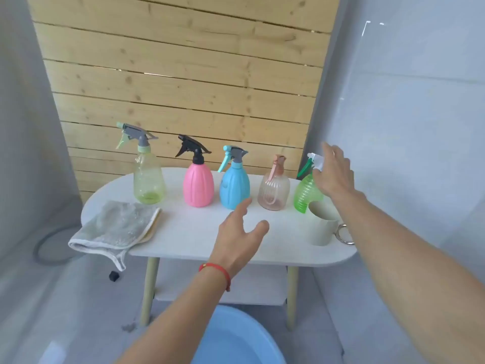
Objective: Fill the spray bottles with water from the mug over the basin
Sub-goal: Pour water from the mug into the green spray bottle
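Observation:
Several spray bottles stand in a row on the white table (194, 240): a pale yellow one (148, 179), a pink one (198, 185), a blue one (234, 186), a clear ribbed pinkish one (273, 189) and a green ribbed one (305, 193). A cream mug (324, 227) with a metal ring handle stands in front of the green bottle. My right hand (334, 172) is spread open at the green bottle's white spray head, partly covering it. My left hand (240, 232) hovers open over the table, in front of the blue bottle. A light blue basin (236, 337) sits on the floor below.
A grey cloth (118, 227) lies on the table's left end and hangs over its edge. Behind the table is a wooden slat wall (183, 74). The table has a lower shelf (223, 290). A dark hose (47, 243) lies on the floor at left.

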`<state>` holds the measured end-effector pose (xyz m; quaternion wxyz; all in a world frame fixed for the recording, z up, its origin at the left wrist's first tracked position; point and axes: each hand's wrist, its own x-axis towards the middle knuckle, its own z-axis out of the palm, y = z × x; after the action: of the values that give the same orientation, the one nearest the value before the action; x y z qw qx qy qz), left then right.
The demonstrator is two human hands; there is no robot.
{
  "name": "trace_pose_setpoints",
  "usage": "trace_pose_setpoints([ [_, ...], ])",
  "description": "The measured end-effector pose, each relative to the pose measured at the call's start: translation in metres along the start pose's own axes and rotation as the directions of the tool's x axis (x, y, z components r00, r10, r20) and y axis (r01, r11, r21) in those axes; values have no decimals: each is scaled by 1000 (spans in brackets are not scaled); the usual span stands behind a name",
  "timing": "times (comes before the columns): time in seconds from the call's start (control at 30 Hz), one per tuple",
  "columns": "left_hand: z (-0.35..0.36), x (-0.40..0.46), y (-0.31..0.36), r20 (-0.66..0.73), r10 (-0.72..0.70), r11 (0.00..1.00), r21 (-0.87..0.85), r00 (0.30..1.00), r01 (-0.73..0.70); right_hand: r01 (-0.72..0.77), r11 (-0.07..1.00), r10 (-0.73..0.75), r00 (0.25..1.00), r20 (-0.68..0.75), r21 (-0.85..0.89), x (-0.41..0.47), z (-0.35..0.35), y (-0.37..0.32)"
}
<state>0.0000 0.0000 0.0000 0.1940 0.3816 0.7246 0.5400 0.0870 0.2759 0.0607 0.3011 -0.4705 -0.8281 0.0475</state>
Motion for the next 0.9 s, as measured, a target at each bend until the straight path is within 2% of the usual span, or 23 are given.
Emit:
trace_pose_setpoints([
  [0.07, 2, 7, -5, 13, -8, 1000, 8, 1000, 8, 47, 995, -33, 988, 152, -88, 14, 1, 2],
  [0.13, 4, 12, -13, 36, -28, 999, 25, 999, 27, 84, 993, -64, 974, 216, -84, 31, 9, 12],
  [0.27, 5, 18, -17, 52, -24, 999, 50, 998, 21, 177, 983, -169, 977, 127, -53, 33, 3, 16],
  [0.43, 7, 16, -8, 24, 32, 997, 75, 999, -34, 235, 971, -235, 972, -12, 35, 16, -52, -3],
  [0.6, 11, 0, 9, -129, 266, 949, 211, 955, -236, 319, 922, -289, 944, -160, 218, -18, -123, -32],
  [0.7, 6, -15, 22, -137, 340, 925, 228, 930, -304, 245, 853, -239, 968, -71, 461, -59, -145, -53],
  [0.8, 1, -26, 28, -120, 347, 874, 401, 930, -275, 110, 752, -219, 972, 90, 650, -102, -130, -61],
  [0.9, -11, -31, 24, -30, 299, 787, 573, 954, -229, -68, 622, -149, 968, 203, 780, -143, -100, -67],
])
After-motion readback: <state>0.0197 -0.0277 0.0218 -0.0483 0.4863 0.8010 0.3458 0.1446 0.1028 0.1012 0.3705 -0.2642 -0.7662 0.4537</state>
